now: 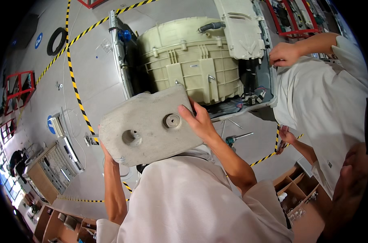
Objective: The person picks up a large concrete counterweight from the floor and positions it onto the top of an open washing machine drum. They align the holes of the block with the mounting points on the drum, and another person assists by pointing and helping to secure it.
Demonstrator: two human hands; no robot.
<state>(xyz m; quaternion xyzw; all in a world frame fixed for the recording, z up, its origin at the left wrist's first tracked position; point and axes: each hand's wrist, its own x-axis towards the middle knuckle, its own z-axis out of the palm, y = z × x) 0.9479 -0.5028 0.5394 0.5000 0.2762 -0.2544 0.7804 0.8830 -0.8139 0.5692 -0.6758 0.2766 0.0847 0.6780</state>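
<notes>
A grey concrete counterweight (149, 111) with two round recessed bolt holes is held up in front of my body, tilted a little, its right end higher. My right hand (200, 122) grips its right end, thumb on the upper face and fingers behind the edge. At the left end, my left hand (105, 149) wraps round the side; most of its fingers are hidden by the block. Just beyond the block stands a washing machine's cream plastic tub (192, 67), inside an opened metal frame (118, 52). A dark hose (211, 27) is fixed at the tub's top.
A co-worker in a light smock (309, 97) stands close at the right, one hand (284, 54) by the machine. A green power tool (231, 140) lies on the floor. Wooden compartment boxes (291, 190) sit lower right. A black rubber ring (56, 41) lies far left.
</notes>
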